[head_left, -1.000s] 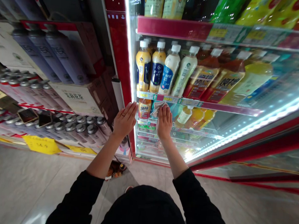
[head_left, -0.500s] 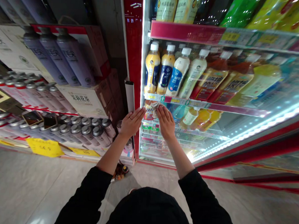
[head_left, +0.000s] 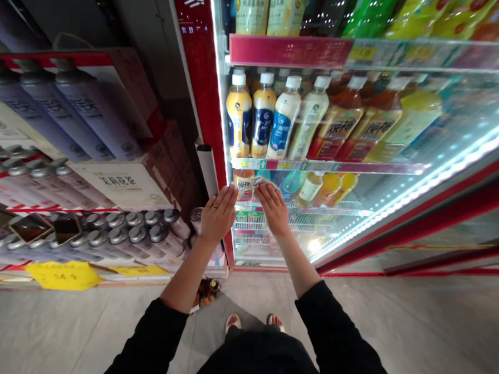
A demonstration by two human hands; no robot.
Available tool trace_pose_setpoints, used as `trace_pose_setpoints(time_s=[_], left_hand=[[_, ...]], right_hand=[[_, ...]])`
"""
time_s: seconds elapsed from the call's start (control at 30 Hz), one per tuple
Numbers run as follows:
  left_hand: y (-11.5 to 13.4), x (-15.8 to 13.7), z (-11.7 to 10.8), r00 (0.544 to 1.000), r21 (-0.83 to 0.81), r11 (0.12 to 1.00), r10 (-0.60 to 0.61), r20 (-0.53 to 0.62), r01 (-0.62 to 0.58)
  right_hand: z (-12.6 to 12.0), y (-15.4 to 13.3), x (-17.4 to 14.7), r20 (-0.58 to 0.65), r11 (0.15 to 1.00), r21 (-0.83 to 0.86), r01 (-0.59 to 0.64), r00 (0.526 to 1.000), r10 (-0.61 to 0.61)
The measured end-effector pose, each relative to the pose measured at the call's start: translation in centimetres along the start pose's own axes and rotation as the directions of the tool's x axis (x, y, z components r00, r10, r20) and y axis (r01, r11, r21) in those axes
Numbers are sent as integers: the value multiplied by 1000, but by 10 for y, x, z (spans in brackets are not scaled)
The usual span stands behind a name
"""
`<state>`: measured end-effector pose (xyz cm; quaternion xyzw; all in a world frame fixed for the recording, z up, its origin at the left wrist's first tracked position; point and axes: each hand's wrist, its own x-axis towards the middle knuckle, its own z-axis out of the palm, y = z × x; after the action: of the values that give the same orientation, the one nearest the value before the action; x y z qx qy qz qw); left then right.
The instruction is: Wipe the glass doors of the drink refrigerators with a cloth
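My right hand (head_left: 274, 209) presses a crumpled whitish cloth (head_left: 258, 181) against the glass front of a lit drinks fridge, its fingers stretched over it. The fingers hide part of the cloth. My left hand (head_left: 218, 214) lies flat, fingers straight, on the red frame (head_left: 200, 56) at the fridge's left edge; nothing shows in it. Between the hands, behind the glass, stands a bottle with a dark-lettered label (head_left: 244, 185). Just above them runs a shelf edge with price tags (head_left: 317, 166), bearing yellow, white and red-brown bottles (head_left: 283, 124).
Left of the fridge, a display holds tall purple bottles (head_left: 90, 109), several rows of silver-capped cans (head_left: 138, 236) and yellow price cards (head_left: 64, 275). A grey strip (head_left: 207, 168) stands along the frame. Small items (head_left: 210, 291) lie on the tiled floor (head_left: 112, 325) near my feet.
The view has shifted and tilted, so the fridge shelves sit further left and my feet have come into sight. The cloth and right hand are slightly lower below the shelf edge.
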<state>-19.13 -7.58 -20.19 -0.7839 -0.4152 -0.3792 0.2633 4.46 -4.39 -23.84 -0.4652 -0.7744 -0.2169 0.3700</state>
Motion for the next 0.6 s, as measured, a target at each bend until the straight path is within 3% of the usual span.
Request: trace_pose_setpoints(time_s=[0.1,0.17,0.3,0.43,0.5,0.6], left_hand=[[13,8,2,998,-28,998,58,-9,-58],[24,14,7,997,-58,995,83,2,-83],[42,27,22,997,-116,990,77,19,-74],[53,41,31,993,-191,979,80,81,-64],[58,50,34,990,-193,977,107,88,-88],[67,65,39,989,-176,977,131,70,-117]], right_hand=[[4,14,1,-158,964,-14,-265,953,260],[13,11,6,-197,933,11,-359,914,354],[23,5,-3,-87,950,-4,-311,947,310],[2,35,-34,28,983,0,-182,983,182],[-12,59,-40,-30,981,-14,-191,981,191],[-26,88,-30,-194,949,-47,-313,934,298]])
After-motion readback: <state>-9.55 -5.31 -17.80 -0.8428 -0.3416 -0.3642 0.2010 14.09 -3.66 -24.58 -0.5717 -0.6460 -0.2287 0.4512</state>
